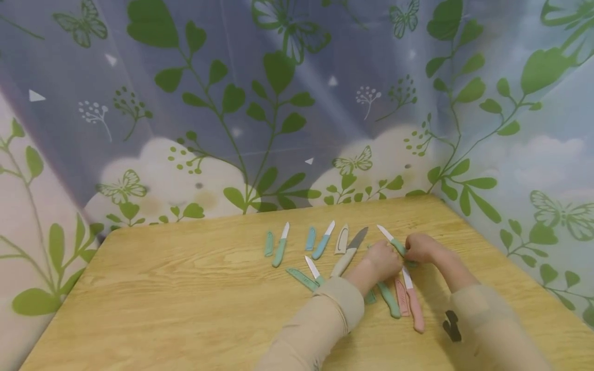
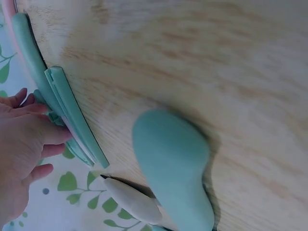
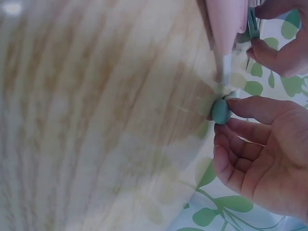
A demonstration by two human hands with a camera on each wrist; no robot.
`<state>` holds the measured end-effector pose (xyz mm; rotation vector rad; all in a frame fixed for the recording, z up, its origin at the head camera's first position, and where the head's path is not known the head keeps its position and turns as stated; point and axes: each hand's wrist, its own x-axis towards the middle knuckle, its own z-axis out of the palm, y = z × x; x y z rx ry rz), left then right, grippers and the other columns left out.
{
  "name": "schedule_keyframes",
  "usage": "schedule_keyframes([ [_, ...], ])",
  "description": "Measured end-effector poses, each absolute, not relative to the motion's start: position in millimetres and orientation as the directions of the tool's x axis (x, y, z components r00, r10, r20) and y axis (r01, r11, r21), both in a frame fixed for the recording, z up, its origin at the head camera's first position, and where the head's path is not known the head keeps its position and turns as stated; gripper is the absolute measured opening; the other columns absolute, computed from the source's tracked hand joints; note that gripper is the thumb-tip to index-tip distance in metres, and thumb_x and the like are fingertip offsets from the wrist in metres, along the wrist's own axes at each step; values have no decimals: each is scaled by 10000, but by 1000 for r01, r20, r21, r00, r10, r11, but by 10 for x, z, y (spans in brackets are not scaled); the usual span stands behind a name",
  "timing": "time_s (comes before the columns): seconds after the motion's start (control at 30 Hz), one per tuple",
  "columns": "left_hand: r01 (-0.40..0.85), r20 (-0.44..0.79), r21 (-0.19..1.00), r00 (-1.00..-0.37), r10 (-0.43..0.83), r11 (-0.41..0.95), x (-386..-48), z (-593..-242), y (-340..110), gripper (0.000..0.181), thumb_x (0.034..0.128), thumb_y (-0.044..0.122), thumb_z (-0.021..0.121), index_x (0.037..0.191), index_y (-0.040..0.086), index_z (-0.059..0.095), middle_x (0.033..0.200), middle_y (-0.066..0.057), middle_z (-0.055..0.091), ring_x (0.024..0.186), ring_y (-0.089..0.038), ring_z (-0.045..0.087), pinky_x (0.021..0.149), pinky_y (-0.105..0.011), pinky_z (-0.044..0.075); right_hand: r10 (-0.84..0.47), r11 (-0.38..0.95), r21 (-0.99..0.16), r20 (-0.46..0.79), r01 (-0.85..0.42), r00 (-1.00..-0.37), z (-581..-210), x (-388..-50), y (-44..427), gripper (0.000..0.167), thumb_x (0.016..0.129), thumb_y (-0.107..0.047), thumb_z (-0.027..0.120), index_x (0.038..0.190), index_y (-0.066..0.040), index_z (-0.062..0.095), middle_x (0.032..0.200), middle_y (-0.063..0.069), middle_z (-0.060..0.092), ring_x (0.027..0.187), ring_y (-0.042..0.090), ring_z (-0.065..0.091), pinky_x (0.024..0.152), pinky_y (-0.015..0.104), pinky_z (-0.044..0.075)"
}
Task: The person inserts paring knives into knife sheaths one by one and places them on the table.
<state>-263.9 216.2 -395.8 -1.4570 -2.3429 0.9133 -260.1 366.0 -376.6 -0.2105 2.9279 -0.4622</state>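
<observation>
In the head view, the right hand (image 1: 421, 248) is at the handle of a green knife (image 1: 395, 244) whose white blade points up-left. Its thumb and fingers pinch the green handle's end (image 3: 221, 111) in the right wrist view. Just left of it, the left hand (image 1: 382, 260) pinches a green sheath (image 3: 253, 24), partly hidden by its fingers. Below the hands lie another green knife (image 1: 389, 300), a pink sheath (image 1: 401, 298) and a pink knife (image 1: 415, 309). The left wrist view shows the left hand (image 2: 29, 139) beside a green sheath (image 2: 72, 113).
Left of the hands lie a beige knife (image 1: 343, 262), its beige sheath (image 1: 342, 239), a blue knife (image 1: 322, 247) with a blue sheath (image 1: 310, 239), and more green knives and sheaths. Patterned cloth (image 1: 209, 129) hangs behind the wooden table (image 1: 162, 288).
</observation>
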Motion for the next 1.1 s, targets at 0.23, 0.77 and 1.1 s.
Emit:
schedule_keyframes([
  [0.23,727,-116,-616,-464,878,303,-2645,-3950,2133,229,963,391,451,1132,395,605,1082,226,599,920,-4,498,814,-167,331,-162,939,-328,-165,-101,-973,-3736,-2565,3626,191,687,-34,566,548,-105,457,514,-25,441,441,93,422,402,173,366],
  [0.77,766,-46,-564,-402,915,308,-2841,-3682,1876,269,933,336,522,1195,367,572,1084,192,628,974,-3,562,946,-218,385,-102,933,-359,-163,-38,-981,-3725,-2524,3712,89,716,-8,531,640,-18,487,555,34,472,444,100,444,402,192,449],
  [1.1,807,57,-438,-414,908,396,-2929,-3548,1526,316,975,225,478,1288,236,437,1070,76,535,640,-18,462,534,-90,401,-129,917,-386,-54,-98,-990,-3615,-2594,3646,130,723,28,509,802,130,528,734,174,558,561,216,575,501,300,538],
])
